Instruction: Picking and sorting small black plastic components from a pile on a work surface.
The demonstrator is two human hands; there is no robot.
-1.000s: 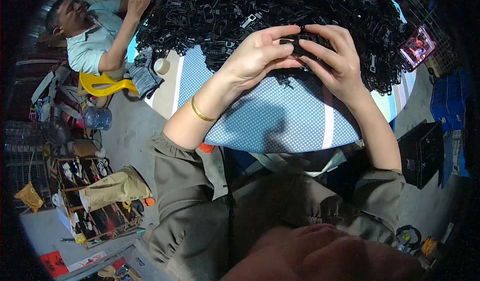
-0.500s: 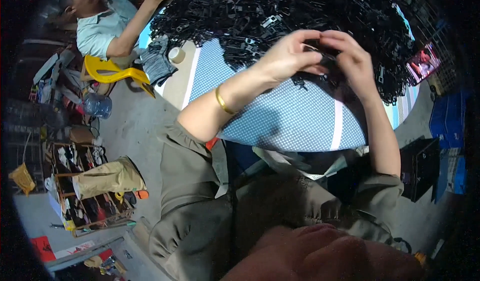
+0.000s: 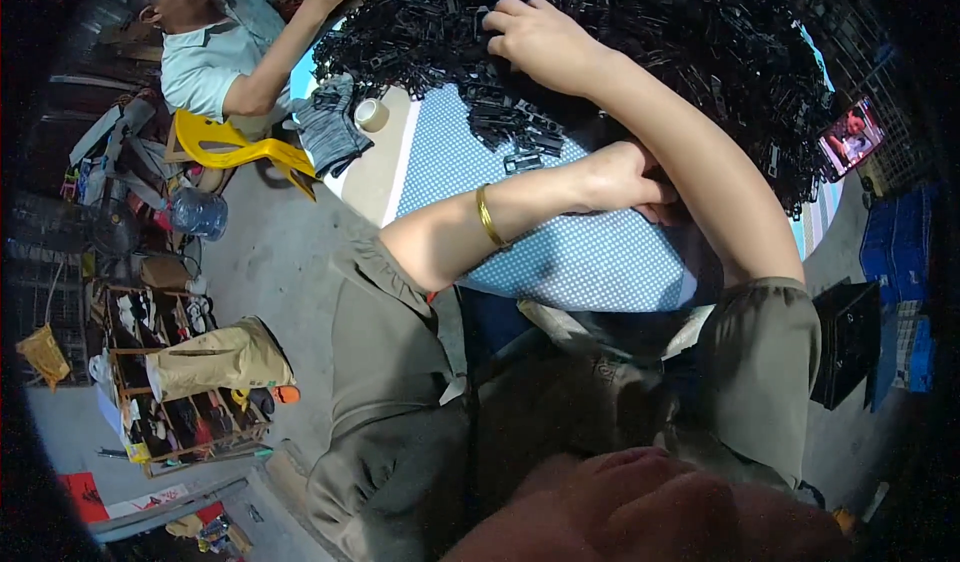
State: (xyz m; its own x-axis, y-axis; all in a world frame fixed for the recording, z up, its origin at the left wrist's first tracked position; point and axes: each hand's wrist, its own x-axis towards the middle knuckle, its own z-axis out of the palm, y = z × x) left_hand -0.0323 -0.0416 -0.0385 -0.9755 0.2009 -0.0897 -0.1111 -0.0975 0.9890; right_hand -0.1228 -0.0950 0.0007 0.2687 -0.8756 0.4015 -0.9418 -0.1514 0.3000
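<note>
- With this pile of black clip-like parts [image 3: 660, 32], I'd pinch one and lift straight, so neighbours don't snag.
- Nearest, the left hand [image 3: 625, 177] curls beside the right forearm [image 3: 700, 147]; I can't tell if it grips anything.
- Beyond it, the right hand [image 3: 550, 47], fingers bent, touches the pile; any grasp is hidden.

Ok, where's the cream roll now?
In the head view, the cream roll is upper left of centre on the table cover, right of the grey cloth and on the near side of the pile of black parts.
</note>
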